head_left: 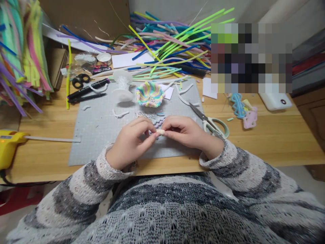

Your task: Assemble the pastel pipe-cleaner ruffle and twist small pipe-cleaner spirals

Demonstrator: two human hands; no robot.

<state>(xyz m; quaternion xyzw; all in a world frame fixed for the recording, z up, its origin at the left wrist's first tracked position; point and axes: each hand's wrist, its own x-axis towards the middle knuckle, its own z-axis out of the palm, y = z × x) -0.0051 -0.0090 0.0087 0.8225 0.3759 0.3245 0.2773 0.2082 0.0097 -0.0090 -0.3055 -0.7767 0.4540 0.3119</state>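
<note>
Between my two hands is a small cream coiled piece (pixel 160 132), low over the grey cutting mat (pixel 101 149). My left hand (pixel 133 140) pinches its left end with thumb and fingertips. The right end is pinched by my right hand (pixel 186 132). Just behind the fingers lies a wavy lilac piece (pixel 159 123), partly hidden. A ruffled pastel flower-like piece (pixel 149 95) sits farther back on the mat. Beside it stands a clear spool (pixel 123 86). Scissors with pale green handles (pixel 220 126) lie right of my right hand.
A yellow glue gun (pixel 10 149) rests at the left edge, its stick reaching over the mat. Black scissors (pixel 81 81) and pens are at the back left. Fuzzy stems (pixel 177 40) pile up behind. Blue and pink pieces (pixel 238 105) and a white phone-like object (pixel 275 98) lie right.
</note>
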